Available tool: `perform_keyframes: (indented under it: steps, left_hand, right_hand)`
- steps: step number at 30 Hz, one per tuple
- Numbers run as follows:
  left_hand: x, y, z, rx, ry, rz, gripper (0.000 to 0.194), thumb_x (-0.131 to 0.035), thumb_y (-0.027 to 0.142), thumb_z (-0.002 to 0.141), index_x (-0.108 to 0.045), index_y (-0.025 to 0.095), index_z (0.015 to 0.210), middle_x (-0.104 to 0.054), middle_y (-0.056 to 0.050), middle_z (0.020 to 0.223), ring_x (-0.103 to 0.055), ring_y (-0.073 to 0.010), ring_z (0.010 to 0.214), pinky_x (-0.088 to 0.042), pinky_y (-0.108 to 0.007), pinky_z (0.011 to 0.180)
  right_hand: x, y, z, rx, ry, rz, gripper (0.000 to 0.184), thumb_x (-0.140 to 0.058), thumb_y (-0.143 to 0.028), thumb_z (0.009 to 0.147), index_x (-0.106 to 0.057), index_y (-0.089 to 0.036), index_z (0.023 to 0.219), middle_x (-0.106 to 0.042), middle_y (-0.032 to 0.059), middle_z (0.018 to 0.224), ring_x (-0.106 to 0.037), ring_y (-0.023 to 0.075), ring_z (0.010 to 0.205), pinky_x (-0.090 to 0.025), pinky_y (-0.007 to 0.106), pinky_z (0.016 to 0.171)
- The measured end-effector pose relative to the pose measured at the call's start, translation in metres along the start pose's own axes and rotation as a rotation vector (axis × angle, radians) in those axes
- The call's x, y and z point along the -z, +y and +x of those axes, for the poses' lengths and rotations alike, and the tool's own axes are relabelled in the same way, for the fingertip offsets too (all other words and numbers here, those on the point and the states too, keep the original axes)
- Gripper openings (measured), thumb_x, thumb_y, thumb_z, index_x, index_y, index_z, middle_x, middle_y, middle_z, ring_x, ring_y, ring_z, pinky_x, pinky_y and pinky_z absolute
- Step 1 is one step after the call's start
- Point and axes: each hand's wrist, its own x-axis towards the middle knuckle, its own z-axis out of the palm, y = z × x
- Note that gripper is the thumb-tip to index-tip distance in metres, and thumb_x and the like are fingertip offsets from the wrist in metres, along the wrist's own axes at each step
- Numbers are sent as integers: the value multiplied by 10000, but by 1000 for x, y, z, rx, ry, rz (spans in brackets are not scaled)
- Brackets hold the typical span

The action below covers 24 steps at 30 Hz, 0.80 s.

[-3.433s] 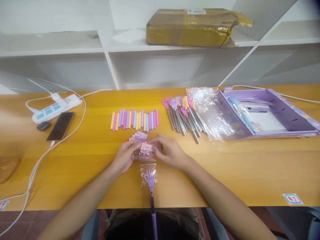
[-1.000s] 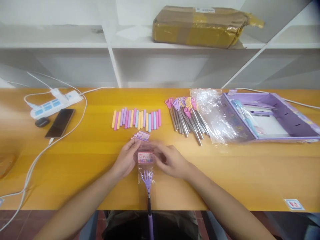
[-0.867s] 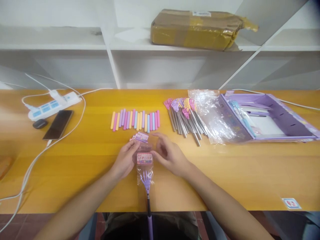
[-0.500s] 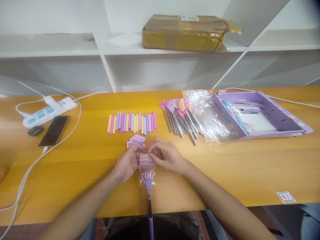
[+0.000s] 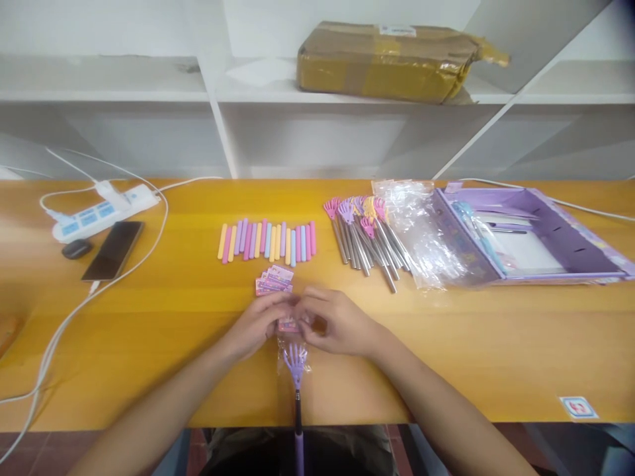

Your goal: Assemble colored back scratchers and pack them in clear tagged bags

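Observation:
My left hand (image 5: 262,322) and my right hand (image 5: 333,321) meet at the top of a clear plastic bag (image 5: 281,360), fingers closed around its upper end. A small pink printed card (image 5: 288,325) shows between them, partly covered by my fingers. Inside the bag lies a purple hand-shaped back scratcher (image 5: 296,363), its dark and purple handle reaching down past the table's front edge. Just beyond my left hand is a small pile of pink printed cards (image 5: 274,280). Farther off, a row of pastel tubes (image 5: 268,241) lies side by side.
Several hand-headed back scratchers with metal rods (image 5: 370,241) lie beside clear bags (image 5: 417,231). An open purple box (image 5: 570,228) stands at right. At left are a phone (image 5: 113,251), a power strip (image 5: 106,213) and white cables. A taped parcel (image 5: 391,63) sits on the shelf.
My hands have drawn closer together over the bag's top, covering more of the card. The view has shifted slightly, so the surroundings appear a little farther right.

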Motion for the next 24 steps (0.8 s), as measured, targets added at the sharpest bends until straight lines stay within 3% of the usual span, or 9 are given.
perform_keyframes:
  steps: [3, 7, 11, 16, 18, 20, 22, 24]
  left_hand:
    - [2, -2, 0, 4, -64, 68, 366, -879, 319, 881, -792, 187, 1211, -818, -127, 1126, -797, -254, 999, -630, -334, 884]
    - [3, -3, 1, -9, -145, 147, 432, -893, 370, 880, -761, 200, 1254, -787, -156, 1226, -802, -295, 1050, -657, -440, 951]
    - [4, -2, -1, -27, -218, 208, 463, -860, 377, 910, -734, 210, 1324, -732, -188, 1357, -780, -322, 1147, -642, -486, 1008]
    - [6, -2, -3, -37, -224, 353, 439, -820, 343, 941, -728, 251, 1360, -697, -180, 1438, -754, -303, 1211, -609, -405, 1027]
    - [8, -4, -2, -87, -205, 419, 435, -837, 306, 914, -746, 246, 1335, -718, -163, 1392, -746, -285, 1201, -601, -362, 998]
    - [10, -6, 0, -132, -204, 459, 421, -834, 283, 902, -751, 230, 1311, -740, -145, 1321, -744, -270, 1172, -597, -329, 959]
    - [14, -8, 2, -135, -245, 464, 404, -805, 295, 924, -733, 215, 1313, -756, -131, 1253, -749, -262, 1140, -598, -316, 923]
    - [18, -8, 3, -115, -312, 474, 411, -768, 331, 958, -702, 213, 1346, -756, -125, 1243, -751, -261, 1132, -603, -310, 885]
  right_hand:
    - [1, 3, 1, -27, -16, -12, 52, -650, -189, 975, -643, -219, 934, -630, 32, 922, -587, 167, 789, -478, 297, 722]
    - [4, 9, 2, -142, 29, 7, 136, -702, -314, 1018, -627, -203, 1033, -636, 25, 922, -578, 157, 779, -467, 283, 707]
    - [9, 14, 1, -252, -96, 150, 455, -771, -315, 977, -607, -188, 1383, -647, -15, 888, -591, 141, 746, -476, 264, 688]
    - [23, 20, -3, -314, -301, 342, 737, -755, -246, 946, -459, -191, 1620, -658, -37, 876, -589, 119, 725, -482, 243, 663]
    - [32, 21, -4, -333, -372, 358, 722, -761, -244, 930, -489, -195, 1597, -663, -36, 872, -593, 120, 720, -490, 239, 651]
    - [40, 17, -7, -358, -411, 349, 578, -753, -239, 932, -590, -194, 1486, -679, -28, 854, -611, 126, 714, -505, 243, 650]
    - [40, 3, -14, -436, -360, 342, 419, -686, -265, 991, -637, -197, 1402, -697, -13, 848, -609, 125, 659, -507, 245, 612]
    - [28, -21, -29, -566, -228, 321, 432, -570, -322, 1074, -568, -204, 1490, -707, 2, 863, -582, 121, 587, -504, 254, 572]
